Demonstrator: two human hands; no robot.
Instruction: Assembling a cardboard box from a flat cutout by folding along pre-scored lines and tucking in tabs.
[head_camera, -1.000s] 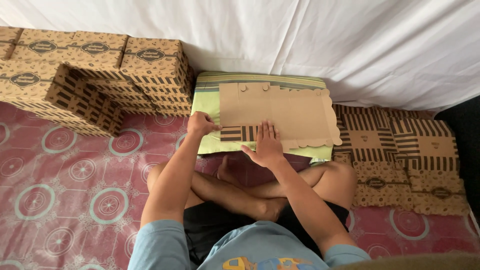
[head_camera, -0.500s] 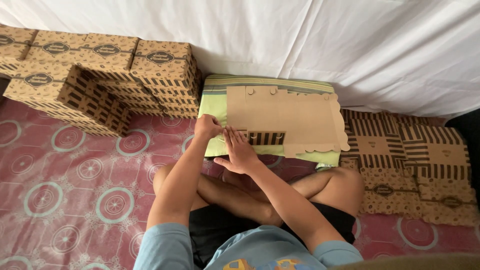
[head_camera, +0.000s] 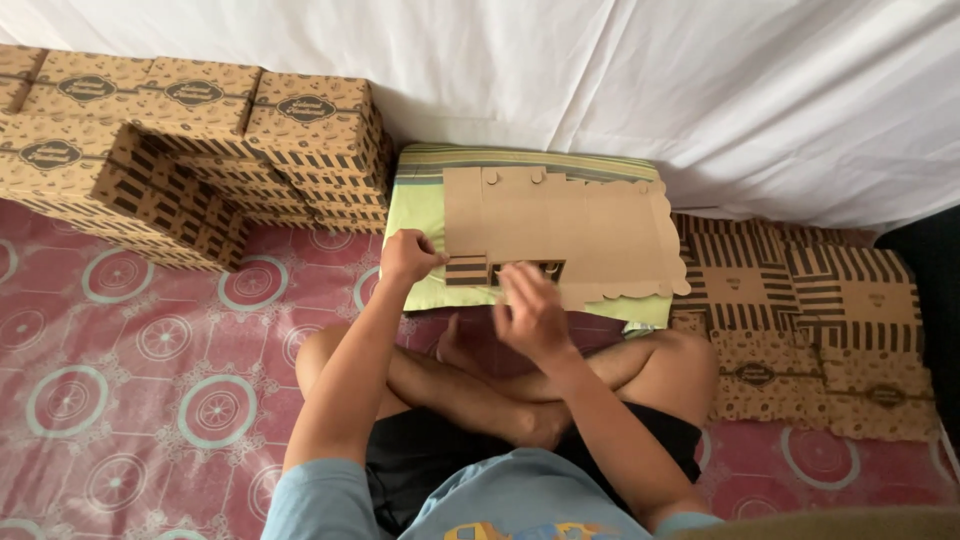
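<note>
Here the flat cardboard sheet (head_camera: 560, 235) lies on a green cushion (head_camera: 420, 205) in front of the person's crossed legs, its long axis running left to right. The left hand (head_camera: 408, 257) is curled shut, pinching the sheet's near left corner beside a striped flap. The right hand (head_camera: 532, 312) hovers just short of the near edge — fingers loosely spread, gripping nothing. Folded boxes (head_camera: 200, 150) are stacked left of the cushion, flat ones (head_camera: 810, 310) right.

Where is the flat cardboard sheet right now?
The flat cardboard sheet lies on a green cushion mid-frame, between stacked boxes and flattened boxes.
</note>
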